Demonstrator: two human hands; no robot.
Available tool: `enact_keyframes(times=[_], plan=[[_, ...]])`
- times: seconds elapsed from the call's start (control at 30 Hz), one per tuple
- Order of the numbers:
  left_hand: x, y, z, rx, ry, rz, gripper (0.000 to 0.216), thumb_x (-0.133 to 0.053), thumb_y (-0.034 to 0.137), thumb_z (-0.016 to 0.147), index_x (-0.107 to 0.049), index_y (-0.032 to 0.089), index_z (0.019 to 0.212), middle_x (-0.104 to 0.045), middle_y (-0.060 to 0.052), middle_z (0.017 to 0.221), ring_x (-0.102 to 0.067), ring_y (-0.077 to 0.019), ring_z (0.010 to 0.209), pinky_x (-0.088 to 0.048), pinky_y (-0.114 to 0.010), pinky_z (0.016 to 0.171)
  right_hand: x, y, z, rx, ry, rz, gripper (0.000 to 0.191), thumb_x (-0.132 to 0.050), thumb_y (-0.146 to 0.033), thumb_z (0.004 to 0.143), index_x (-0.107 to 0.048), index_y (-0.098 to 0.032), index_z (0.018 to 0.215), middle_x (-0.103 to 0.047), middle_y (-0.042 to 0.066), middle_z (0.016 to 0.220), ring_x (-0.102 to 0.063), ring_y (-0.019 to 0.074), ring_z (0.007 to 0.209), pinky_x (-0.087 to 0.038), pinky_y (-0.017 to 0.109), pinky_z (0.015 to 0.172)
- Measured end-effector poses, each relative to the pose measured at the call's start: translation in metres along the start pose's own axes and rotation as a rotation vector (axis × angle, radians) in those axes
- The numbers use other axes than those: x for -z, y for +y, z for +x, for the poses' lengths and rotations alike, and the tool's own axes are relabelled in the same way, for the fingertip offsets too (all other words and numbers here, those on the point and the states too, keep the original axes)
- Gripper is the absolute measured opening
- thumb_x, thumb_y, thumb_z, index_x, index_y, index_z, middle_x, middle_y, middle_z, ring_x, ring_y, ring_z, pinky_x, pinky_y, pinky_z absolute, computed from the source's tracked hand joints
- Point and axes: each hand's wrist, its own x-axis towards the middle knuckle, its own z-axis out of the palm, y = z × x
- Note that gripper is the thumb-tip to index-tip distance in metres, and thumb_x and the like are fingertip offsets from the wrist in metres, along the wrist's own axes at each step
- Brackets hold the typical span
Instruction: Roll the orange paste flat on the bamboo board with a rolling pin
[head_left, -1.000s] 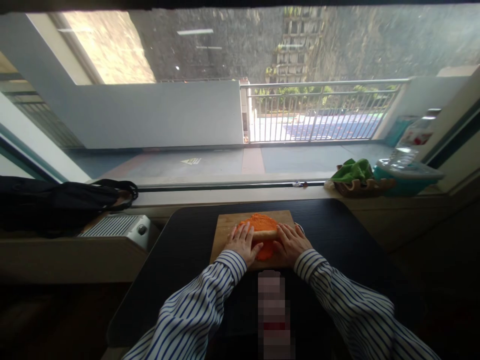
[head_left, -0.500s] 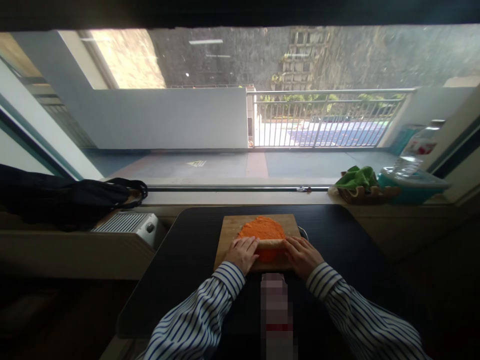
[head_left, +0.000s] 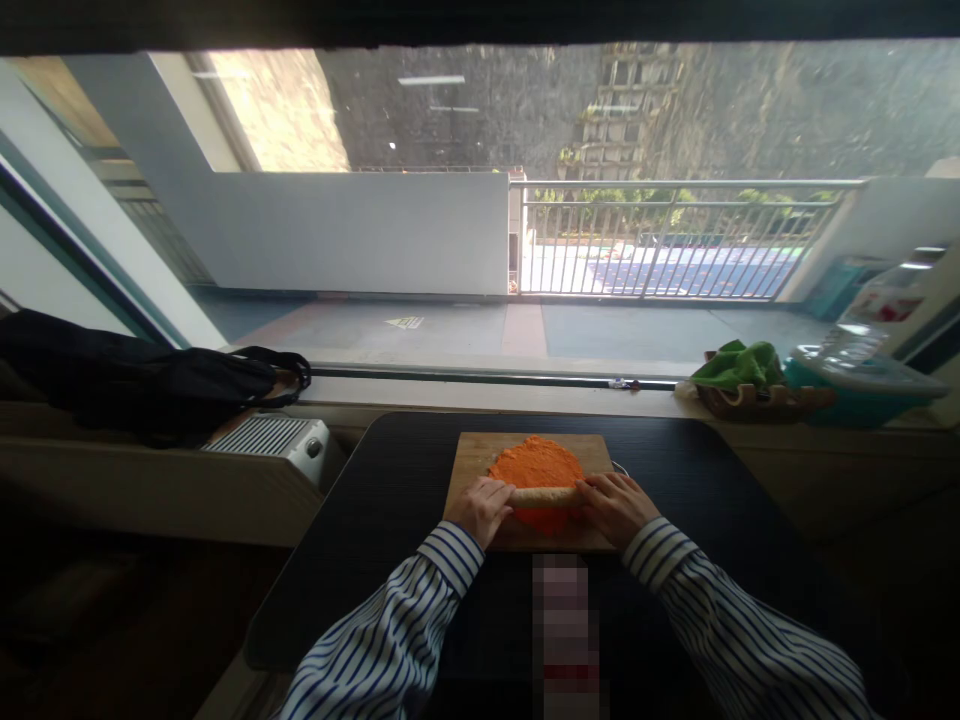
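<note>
A flat round of orange dough (head_left: 536,463) lies on a wooden cutting board (head_left: 469,455) on a dark table (head_left: 390,500). A pale wooden rolling pin (head_left: 544,494) lies crosswise over the near part of the dough. My left hand (head_left: 481,508) rests on the pin's left end, fingers curled over it. My right hand (head_left: 616,505) covers the right end the same way. Both arms wear blue-and-white striped sleeves.
A black bag (head_left: 142,380) lies on the ledge at left, above a white heater (head_left: 274,440). At right on the sill stand a wooden dish with a green cloth (head_left: 739,365), a teal container (head_left: 855,385) and a plastic bottle (head_left: 881,305). Behind is a window onto a balcony railing.
The pin and both hands have drawn back toward me over the dough. My fingers went from stretched flat to curled. The camera has shifted slightly to the left.
</note>
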Motion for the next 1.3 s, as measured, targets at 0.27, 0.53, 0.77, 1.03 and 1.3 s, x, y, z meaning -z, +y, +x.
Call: enact_keyframes(times=[0.27,0.53,0.77,1.03,1.3], plan=[[0.017,-0.019,-0.001,0.114,-0.040,-0.028,0.028,-0.061,0.012,0.073,-0.061,0.018,0.101,-0.067,-0.005,0.096,-0.059,-0.0190,0.090,-0.049,-0.035,0.084,0.014,-0.007,0.033,0.092,-0.086,0.018,0.028,-0.043,-0.029,0.088,-0.061,-0.023,0.108,-0.063,0.007,0.103,-0.056,0.0204,0.093,-0.038,0.036,0.088],[0.026,-0.040,-0.003,0.197,-0.039,-0.004,0.025,-0.062,0.014,0.073,-0.062,0.018,0.098,-0.068,-0.004,0.095,-0.060,-0.0188,0.089,-0.049,-0.034,0.084,0.008,-0.013,0.072,0.111,-0.167,0.063,0.026,-0.050,-0.026,0.084,-0.060,-0.023,0.108,-0.062,0.006,0.107,-0.053,0.0220,0.100,-0.037,0.036,0.090],[0.024,-0.044,-0.016,0.260,0.012,0.005,0.021,-0.059,0.020,0.077,-0.062,0.019,0.097,-0.068,-0.005,0.094,-0.060,-0.0191,0.088,-0.049,-0.035,0.082,0.006,-0.023,0.088,0.130,-0.138,0.090,0.025,-0.047,-0.025,0.085,-0.062,-0.024,0.106,-0.062,0.007,0.109,-0.052,0.0215,0.101,-0.032,0.039,0.094],[0.024,-0.038,-0.020,0.370,0.112,-0.006,0.016,-0.056,0.026,0.080,-0.062,0.018,0.092,-0.068,-0.004,0.089,-0.060,-0.0187,0.081,-0.049,-0.033,0.077,0.005,-0.019,0.119,0.177,-0.182,0.105,0.036,-0.047,-0.021,0.082,-0.056,-0.026,0.117,-0.060,0.008,0.115,-0.049,0.0236,0.108,-0.017,0.053,0.101],[0.024,-0.030,-0.015,0.504,0.098,0.058,0.013,-0.057,0.025,0.077,-0.061,0.017,0.087,-0.065,-0.005,0.082,-0.058,-0.0209,0.078,-0.048,-0.033,0.074,0.002,-0.022,0.162,0.212,-0.271,0.155,0.040,-0.049,-0.019,0.078,-0.055,-0.029,0.116,-0.058,0.006,0.119,-0.046,0.0232,0.113,-0.012,0.061,0.099]])
